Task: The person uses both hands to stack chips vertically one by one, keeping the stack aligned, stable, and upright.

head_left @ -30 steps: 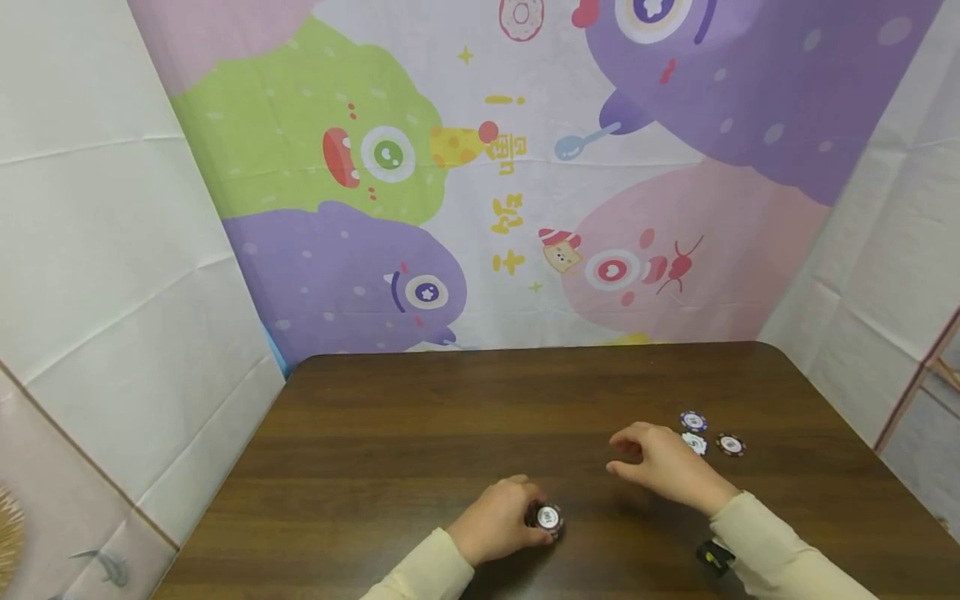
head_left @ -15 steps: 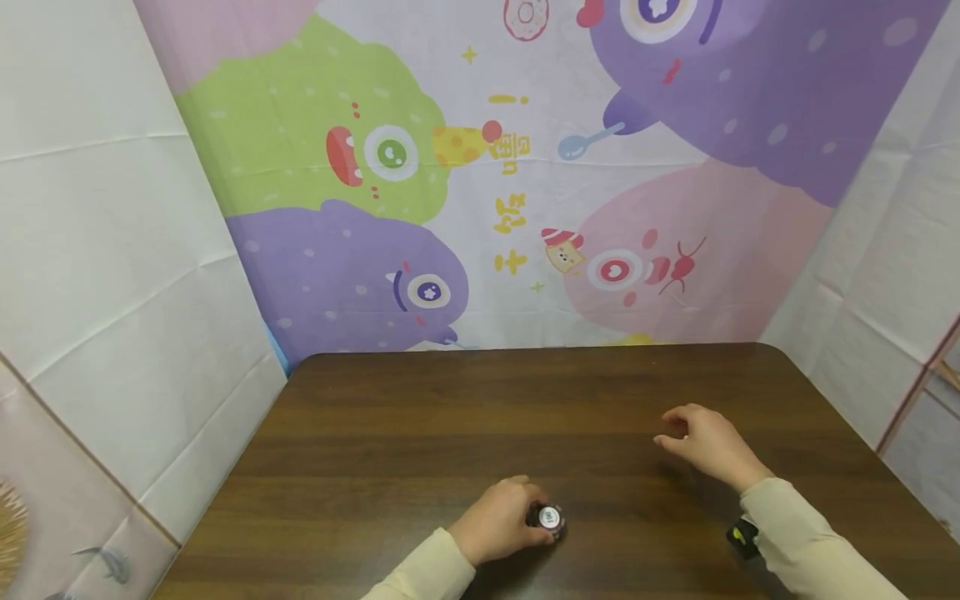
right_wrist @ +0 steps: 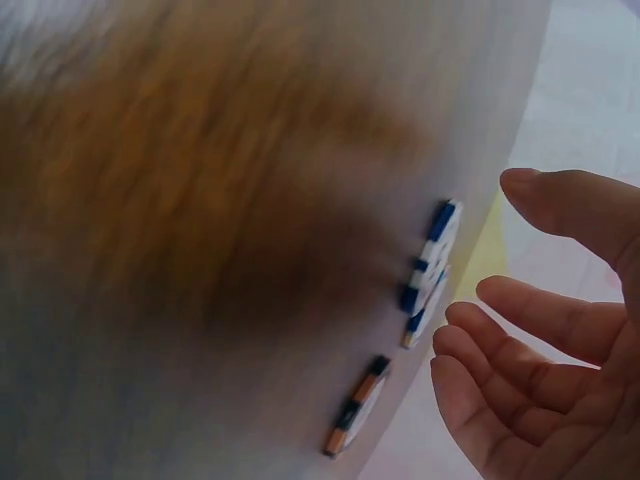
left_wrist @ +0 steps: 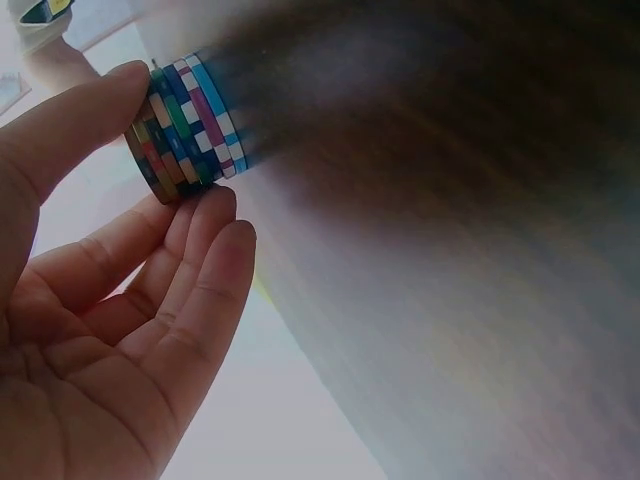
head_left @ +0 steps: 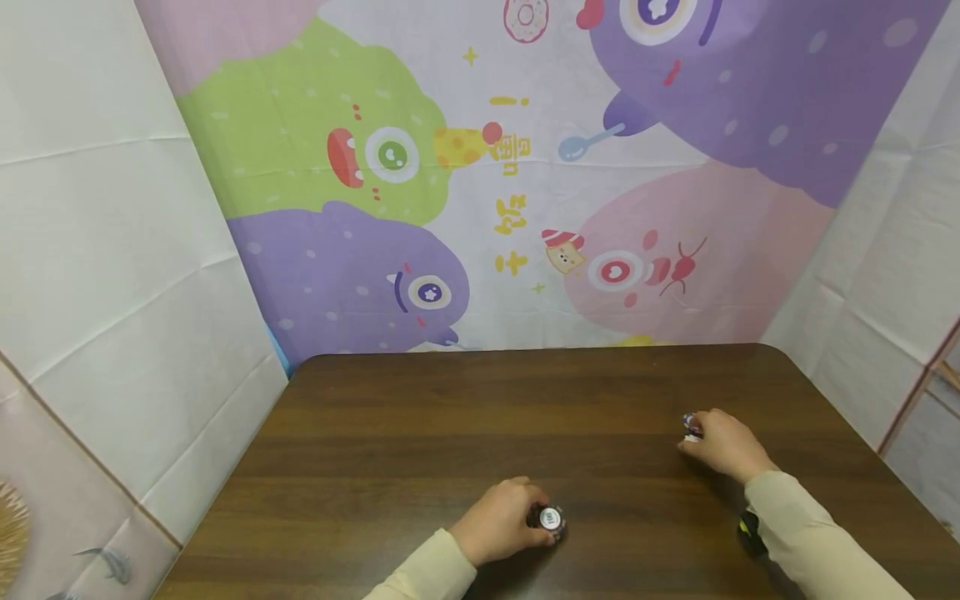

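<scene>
A short stack of poker chips stands on the brown table, its top chip white-centred. My left hand grips it between thumb and fingers. Colourful edges of the stacked chips show side-on in the left wrist view. Over at the right, my right hand hovers above loose chips, thumb and fingers apart. Past its fingertips peek a blue chip and a white chip. The right wrist view shows a white-and-blue chip close to the fingers, another partly behind it, and a black-and-orange chip.
The dark wooden table ends at a cartoon-printed cloth hung behind it. Pale cloth sheets hang on both sides. A black device sits under the right wrist.
My right hand has moved right and away from me, over the loose chips, covering most of them in the head view. My left hand has stayed at the stack.
</scene>
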A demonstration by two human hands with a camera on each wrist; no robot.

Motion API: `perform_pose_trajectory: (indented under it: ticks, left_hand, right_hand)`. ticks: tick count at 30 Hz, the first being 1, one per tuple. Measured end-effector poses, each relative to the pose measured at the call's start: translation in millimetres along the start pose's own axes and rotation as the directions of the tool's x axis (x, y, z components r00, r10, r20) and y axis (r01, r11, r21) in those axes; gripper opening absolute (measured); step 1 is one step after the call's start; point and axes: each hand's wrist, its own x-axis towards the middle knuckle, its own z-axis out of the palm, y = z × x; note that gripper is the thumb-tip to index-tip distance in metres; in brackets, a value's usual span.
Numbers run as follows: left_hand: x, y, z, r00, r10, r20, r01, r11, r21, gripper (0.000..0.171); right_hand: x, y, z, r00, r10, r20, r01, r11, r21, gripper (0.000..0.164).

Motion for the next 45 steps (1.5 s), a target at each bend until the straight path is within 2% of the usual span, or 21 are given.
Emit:
perform_pose_trajectory:
  ticks: [5, 15, 28, 31, 34, 37, 40, 45]
  left_hand:
    - [0.2, 0.5, -0.2, 1.0, -0.002, 0.001, 0.002, 1.0, 0.007, 0.037]
    - [-1.0, 2.7, -2.7, 1.0, -0.003, -0.003, 0.003, 1.0, 0.015, 0.038]
    - [-0.4, 1.2, -1.9, 1.0, -0.008, 0.003, 0.008, 1.0, 0.0, 0.037]
    - [-0.3, 0.7, -1.7, 1.0, -0.008, 0.004, 0.008, 1.0, -0.006, 0.036]
    - [-0.4, 0.5, -1.7, 1.0, -0.008, 0.005, 0.008, 1.0, -0.014, 0.036]
    - [-0.5, 0.4, -1.6, 1.0, -0.009, 0.005, 0.009, 1.0, -0.021, 0.037]
    - [-0.4, 0.1, -1.2, 1.0, -0.009, 0.007, 0.01, 1.0, -0.021, 0.037]
    - [-0.1, 0.0, -0.7, 1.0, -0.013, 0.008, 0.013, 1.0, -0.022, 0.037]
  right_hand:
    - [0, 5, 3, 1.0, 0.02, 0.023, -0.02, 1.0, -0.001, 0.019]
    - [-2, 7, 5, 1.0, 0.017, 0.021, -0.017, 1.0, 0.005, 0.027]
    - [-2, 8, 4, 0.998, 0.049, 0.046, -0.049, 0.999, 0.007, 0.028]
    - [-1, 7, 6, 0.999, 0.033, 0.042, -0.034, 0.999, 0.011, 0.024]
    - [1, 3, 7, 0.999, 0.009, 0.038, -0.01, 1.0, 0.017, 0.021]
    - [2, -4, 8, 0.999, -0.011, 0.036, 0.01, 1.0, 0.028, 0.025]
    - [3, -15, 10, 0.999, -0.024, 0.034, 0.023, 0.999, 0.039, 0.03]
    - [2, -39, 11, 0.996, -0.093, 0.012, 0.092, 0.994, 0.055, 0.031]
